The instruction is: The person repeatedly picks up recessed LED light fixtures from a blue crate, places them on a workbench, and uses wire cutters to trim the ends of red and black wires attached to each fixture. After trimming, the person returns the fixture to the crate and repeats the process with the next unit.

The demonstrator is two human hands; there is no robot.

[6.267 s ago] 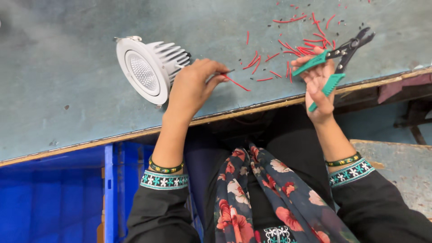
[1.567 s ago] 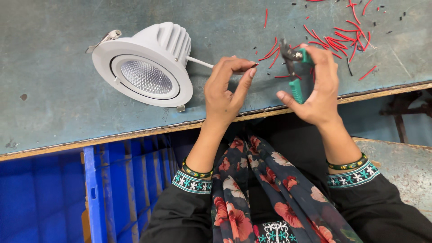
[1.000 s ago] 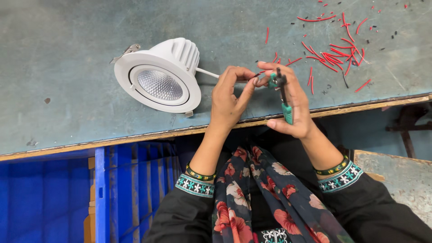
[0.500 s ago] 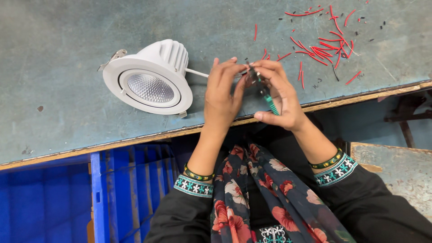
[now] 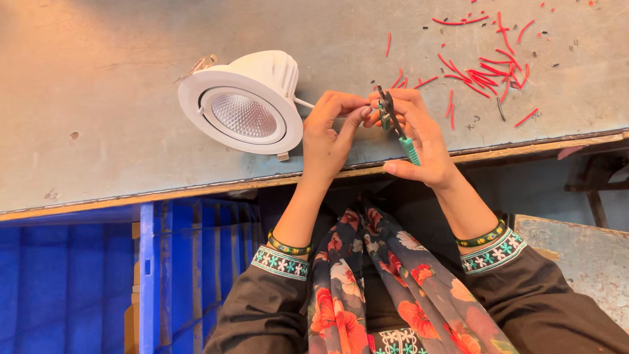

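A white round recessed lamp (image 5: pixel 246 105) lies tilted on the grey worktable (image 5: pixel 98 98), its lens facing me. A thin white wire runs from its right side to my left hand (image 5: pixel 331 137), whose fingers pinch the wire's end. My right hand (image 5: pixel 419 141) grips green-handled wire strippers (image 5: pixel 396 124), with the jaws up against the wire end between my two hands. Both hands meet just above the table's front edge.
Several short red wire offcuts (image 5: pixel 485 69) lie scattered on the table at the upper right. A blue plastic crate (image 5: pixel 131 275) stands below the table edge on the left. A flowered scarf (image 5: pixel 373 282) hangs over my lap.
My right hand brought the strippers from the right over to my left hand. The hands now meet at the wire end. The lamp has turned and shifted on the table.
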